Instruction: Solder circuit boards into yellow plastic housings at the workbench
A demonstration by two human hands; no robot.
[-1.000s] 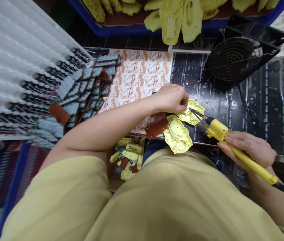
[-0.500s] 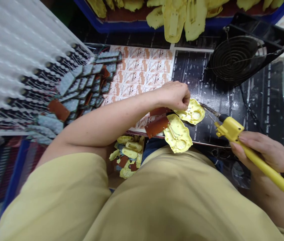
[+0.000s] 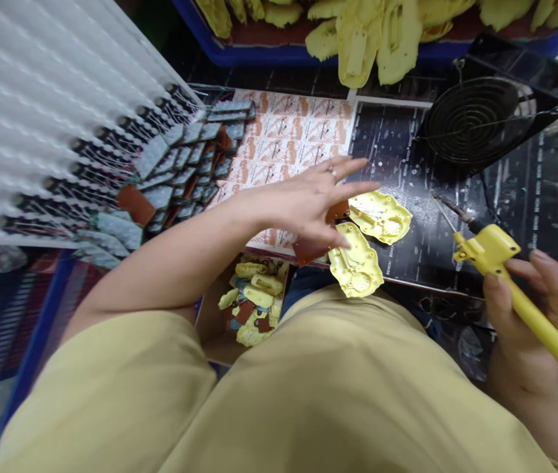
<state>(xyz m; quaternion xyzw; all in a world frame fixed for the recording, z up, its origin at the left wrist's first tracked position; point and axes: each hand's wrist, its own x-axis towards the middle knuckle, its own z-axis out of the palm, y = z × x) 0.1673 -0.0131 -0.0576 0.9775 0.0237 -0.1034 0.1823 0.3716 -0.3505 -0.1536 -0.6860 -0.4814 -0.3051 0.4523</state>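
My left hand (image 3: 316, 200) reaches over two yellow plastic shell halves with its fingers spread. Its thumb overlaps the edge of the nearer shell (image 3: 358, 263); whether it touches is hard to tell. The farther shell (image 3: 382, 217) lies just beyond, on the black bench top. Thin wires show inside both shells. Brown circuit boards sit at their left sides, one board (image 3: 308, 251) partly covered by my hand. My right hand (image 3: 539, 295) grips a yellow soldering gun (image 3: 500, 253), its dark tip and a thin metal tube pointing up and left, apart from the shells.
A black fan (image 3: 476, 118) stands at the back right. Behind the bench is a blue bin (image 3: 279, 54) of yellow shells. Grey-backed boards (image 3: 180, 164) with wires are heaped at left by a white corrugated sheet (image 3: 52, 85). Below the bench edge, a box (image 3: 214, 328) holds yellow parts.
My left hand has opened from a pinch at the farther shell and drawn back leftward. My right hand has moved the soldering gun right, away from the shells.
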